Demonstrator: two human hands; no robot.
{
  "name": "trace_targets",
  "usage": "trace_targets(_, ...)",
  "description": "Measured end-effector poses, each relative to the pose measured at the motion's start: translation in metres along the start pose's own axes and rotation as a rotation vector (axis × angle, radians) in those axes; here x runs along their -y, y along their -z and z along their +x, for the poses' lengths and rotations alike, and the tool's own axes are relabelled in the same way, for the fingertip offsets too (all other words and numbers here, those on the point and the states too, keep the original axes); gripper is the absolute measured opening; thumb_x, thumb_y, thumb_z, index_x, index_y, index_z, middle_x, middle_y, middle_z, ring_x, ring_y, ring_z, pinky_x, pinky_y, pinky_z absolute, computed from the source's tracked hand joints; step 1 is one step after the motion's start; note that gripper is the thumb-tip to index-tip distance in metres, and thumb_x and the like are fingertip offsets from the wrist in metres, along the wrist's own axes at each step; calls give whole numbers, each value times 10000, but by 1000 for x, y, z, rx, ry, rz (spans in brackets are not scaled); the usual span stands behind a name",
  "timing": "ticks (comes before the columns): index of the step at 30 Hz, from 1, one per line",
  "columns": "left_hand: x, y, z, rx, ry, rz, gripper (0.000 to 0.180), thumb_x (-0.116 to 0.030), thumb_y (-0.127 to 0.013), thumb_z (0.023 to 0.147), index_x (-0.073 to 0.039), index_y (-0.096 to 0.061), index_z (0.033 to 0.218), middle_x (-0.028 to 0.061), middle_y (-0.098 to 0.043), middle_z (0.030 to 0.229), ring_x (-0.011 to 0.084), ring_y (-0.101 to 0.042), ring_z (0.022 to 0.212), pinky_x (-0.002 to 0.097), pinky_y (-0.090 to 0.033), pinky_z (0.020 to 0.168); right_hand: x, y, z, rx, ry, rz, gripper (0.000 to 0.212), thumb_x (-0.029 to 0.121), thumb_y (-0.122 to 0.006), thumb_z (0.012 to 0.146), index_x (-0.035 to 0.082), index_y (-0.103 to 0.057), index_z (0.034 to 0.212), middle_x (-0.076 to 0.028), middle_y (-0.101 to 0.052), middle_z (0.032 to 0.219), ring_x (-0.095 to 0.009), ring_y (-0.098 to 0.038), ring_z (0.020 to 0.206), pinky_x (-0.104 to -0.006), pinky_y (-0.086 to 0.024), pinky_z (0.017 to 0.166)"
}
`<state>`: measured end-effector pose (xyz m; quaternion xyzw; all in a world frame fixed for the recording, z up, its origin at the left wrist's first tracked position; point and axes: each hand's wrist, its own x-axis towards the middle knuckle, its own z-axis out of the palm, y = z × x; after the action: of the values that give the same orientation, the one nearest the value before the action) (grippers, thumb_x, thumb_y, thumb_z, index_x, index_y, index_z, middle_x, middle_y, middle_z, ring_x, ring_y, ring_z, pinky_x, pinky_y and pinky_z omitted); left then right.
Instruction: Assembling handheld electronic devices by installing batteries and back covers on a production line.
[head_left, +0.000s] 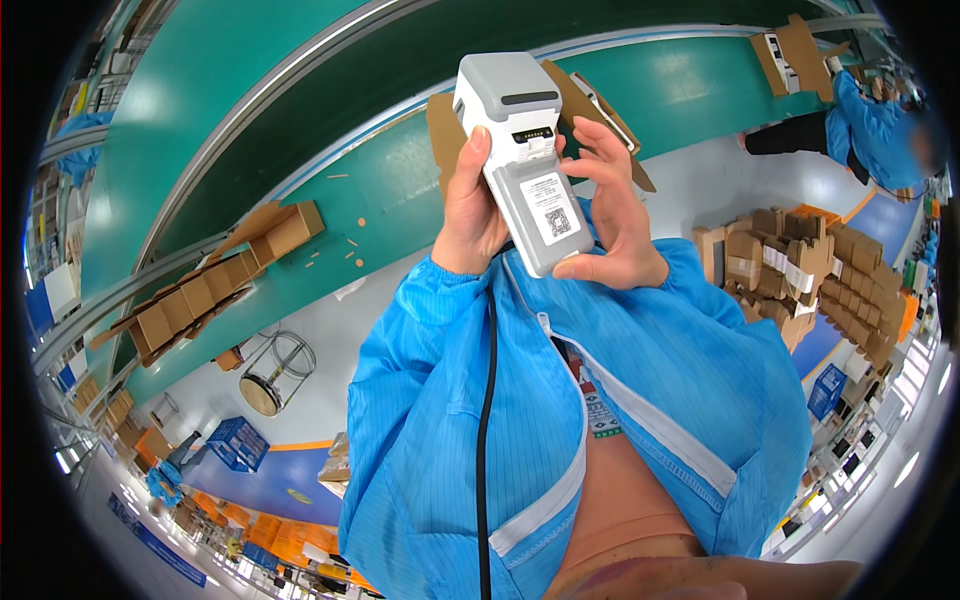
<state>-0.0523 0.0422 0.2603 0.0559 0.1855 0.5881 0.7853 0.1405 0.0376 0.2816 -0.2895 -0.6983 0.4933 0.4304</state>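
In both hands is a grey-white device.

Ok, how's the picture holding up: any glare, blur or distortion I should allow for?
In the head view, the grey-and-white, box-shaped plastic device looks sharp and well lit; in the head view, the long green tabletop carries a pale glare patch at upper right; toward the head view's rim, straight edges bow, the corners go black, and the co-worker in a blue smock has a blurred head.
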Motion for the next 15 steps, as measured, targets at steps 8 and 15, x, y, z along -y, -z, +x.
trace_targets(8, -22, 3, 4, -29, -239, 106, 832, -524, -688, 991, -6, -385, 1568, 241, -574, 1449, 387, -602, 1336, 532, -524, 1141, -5, 5, 5, -7, -122, 78, 867, 264, -924, 764, 56, -502, 1493, -175, -351, 1617, -315, -337, 1521, -429, -266, 1245)
trace_targets(15, -24, -8, -10, -94, -438, 362, 1004, -480, -905, 774, -77, -424, 1557, 146, -546, 1486, 309, -558, 1396, 551, -452, 1226, -2, 1, 8, -99, -114, 309, 827, 26, -845, 814, -4, -463, 1547, -189, -466, 1586, -292, -462, 1475, -419, -373, 1226)
